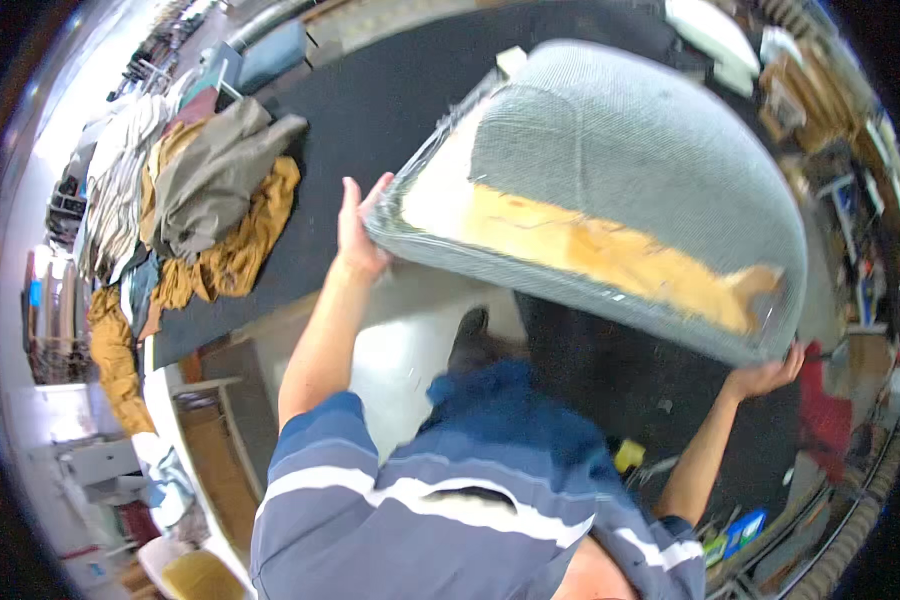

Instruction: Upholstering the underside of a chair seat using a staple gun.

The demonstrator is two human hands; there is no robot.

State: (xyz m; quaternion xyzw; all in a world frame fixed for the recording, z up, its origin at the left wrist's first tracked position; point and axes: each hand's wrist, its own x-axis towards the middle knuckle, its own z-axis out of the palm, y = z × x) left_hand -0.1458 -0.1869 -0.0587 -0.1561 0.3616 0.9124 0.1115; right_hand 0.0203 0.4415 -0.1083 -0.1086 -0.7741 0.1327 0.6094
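Note:
A large D-shaped seat cushion (pixel 650 150), covered in ribbed grey fabric, is held up in front of me and tilted, its straight edge toward me. Along that edge a strip of yellow and whitish foam (pixel 570 245) lies bare. My left hand (pixel 362 228) grips the left corner, thumb and a finger showing beside it. At the near right corner, my right hand (pixel 767 375) supports the cushion from below with fingers curled against its edge. Parts of both hands' fingers are hidden by the cushion.
A black-topped table (pixel 340 110) stretches under and beyond the cushion. Piled brown and grey-green cloths (pixel 215 190) cover its left end. A yellow item (pixel 628 456) and a blue-and-green package (pixel 740 533) lie near my right forearm. Red fabric (pixel 825 415) hangs at the right.

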